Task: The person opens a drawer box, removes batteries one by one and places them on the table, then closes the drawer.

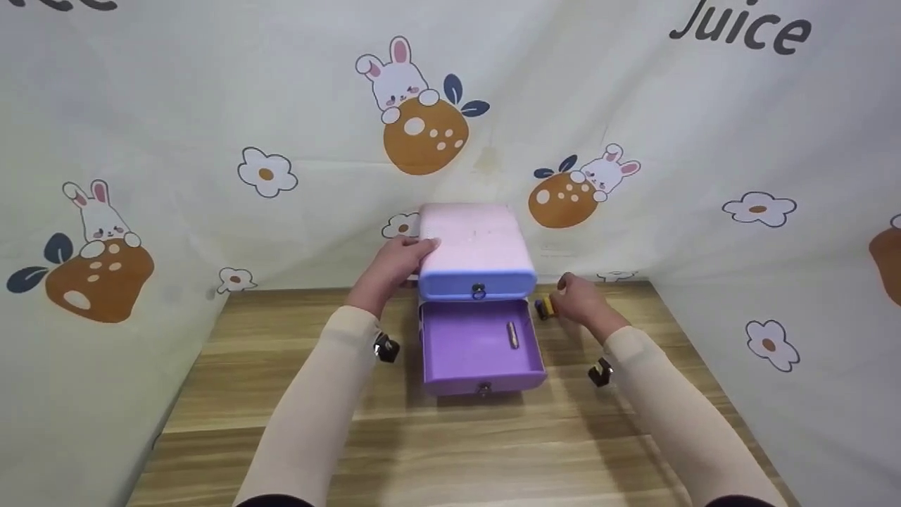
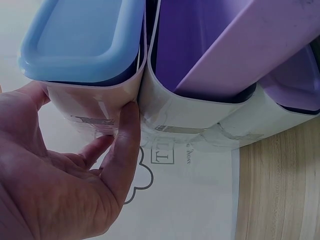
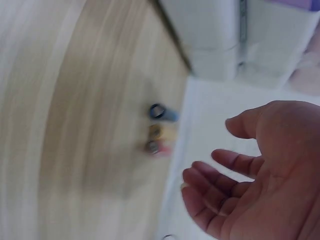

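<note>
A small stacked drawer cabinet (image 1: 473,236) with a pink top stands against the back cloth. Its blue upper drawer (image 1: 450,284) is closed; the purple drawer (image 1: 468,345) below is pulled out, with a small cylinder like a battery (image 1: 513,336) lying inside. My left hand (image 1: 398,265) grips the cabinet's upper section from the left side, thumb and fingers against its pale casing (image 2: 95,102). Beside the cabinet's right side, my right hand (image 3: 265,175) hovers with loosely bent fingers and nothing in it. Near it, blurred blue (image 3: 164,112), yellow and red battery-like cylinders stand on the table.
A wood-grain table (image 1: 295,394) carries the cabinet. Printed cloth (image 1: 317,105) with rabbits and flowers hangs behind and at both sides. A third, lower drawer (image 2: 295,80) shows in the left wrist view. Dark wrist cameras (image 1: 386,348) are strapped to both wrists.
</note>
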The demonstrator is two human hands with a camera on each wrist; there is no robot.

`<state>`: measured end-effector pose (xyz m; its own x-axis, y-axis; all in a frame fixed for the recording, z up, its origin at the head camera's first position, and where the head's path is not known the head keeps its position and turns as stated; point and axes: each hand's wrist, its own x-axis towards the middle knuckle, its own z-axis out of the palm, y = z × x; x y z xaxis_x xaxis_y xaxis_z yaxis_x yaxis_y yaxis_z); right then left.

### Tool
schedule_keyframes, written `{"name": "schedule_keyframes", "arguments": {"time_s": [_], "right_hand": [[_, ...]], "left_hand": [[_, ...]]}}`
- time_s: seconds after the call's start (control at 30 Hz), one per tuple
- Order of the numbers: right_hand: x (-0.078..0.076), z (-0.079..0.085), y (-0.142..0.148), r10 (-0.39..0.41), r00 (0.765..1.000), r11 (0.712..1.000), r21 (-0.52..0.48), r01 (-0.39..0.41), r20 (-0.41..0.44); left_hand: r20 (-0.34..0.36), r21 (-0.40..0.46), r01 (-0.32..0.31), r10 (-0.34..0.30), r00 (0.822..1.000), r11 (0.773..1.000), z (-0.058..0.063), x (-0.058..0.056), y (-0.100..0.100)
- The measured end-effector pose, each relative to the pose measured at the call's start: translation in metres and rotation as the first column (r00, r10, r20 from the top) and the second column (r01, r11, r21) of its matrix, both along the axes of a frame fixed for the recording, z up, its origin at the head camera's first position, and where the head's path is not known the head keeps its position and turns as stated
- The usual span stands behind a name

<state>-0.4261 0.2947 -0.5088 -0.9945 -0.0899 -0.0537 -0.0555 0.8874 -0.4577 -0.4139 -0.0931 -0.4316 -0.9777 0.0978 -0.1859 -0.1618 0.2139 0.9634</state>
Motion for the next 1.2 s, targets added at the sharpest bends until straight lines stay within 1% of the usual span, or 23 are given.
{"name": "schedule_keyframes", "arguments": {"time_s": [0.1,0.2,0.33,0.4,0.53,0.63,0.77,0.97,1.07,1.2], "right_hand": [[0.013,0.014,-0.007,0.031,0.999,0.999,0.025,-0.031,-0.009],[0.028,0.028,-0.016,0.064,0.998,0.997,0.05,-0.064,0.002],[0.047,0.043,-0.029,0.091,0.996,0.993,0.077,-0.093,0.027],[0.056,0.049,-0.035,0.102,0.994,0.99,0.095,-0.104,0.027],[0.073,0.062,-0.047,0.116,0.993,0.985,0.128,-0.116,0.009],[0.084,0.071,-0.054,0.109,0.994,0.986,0.125,-0.109,0.009],[0.094,0.079,-0.062,0.118,0.993,0.986,0.115,-0.118,0.007],[0.102,0.085,-0.07,0.158,0.987,0.981,0.118,-0.155,-0.018],[0.106,0.088,-0.075,0.193,0.981,0.977,0.101,-0.188,-0.038],[0.111,0.093,-0.084,0.24,0.97,0.968,0.082,-0.236,-0.047]], "left_hand": [[0.001,0.023,0.003,-0.003,1.0,1.0,-0.001,-0.001,0.0],[0.002,0.041,0.005,-0.005,1.0,0.999,-0.003,-0.001,0.001],[0.005,0.04,0.003,-0.003,1.0,0.999,-0.003,0.0,0.0],[0.005,0.049,0.0,-0.001,1.0,0.999,-0.003,0.0,0.0],[-0.003,0.051,-0.003,0.003,1.0,0.999,-0.002,0.0,0.0],[-0.004,0.048,-0.002,0.002,1.0,0.999,-0.002,0.0,0.001],[-0.005,0.039,-0.007,0.007,1.0,0.999,-0.003,0.0,0.001],[-0.007,-0.001,-0.01,0.01,1.0,1.0,-0.004,-0.001,0.002],[-0.009,0.01,-0.004,0.004,1.0,1.0,-0.004,-0.001,0.002],[-0.029,0.019,0.0,0.0,1.0,1.0,-0.003,0.0,0.001]]}}
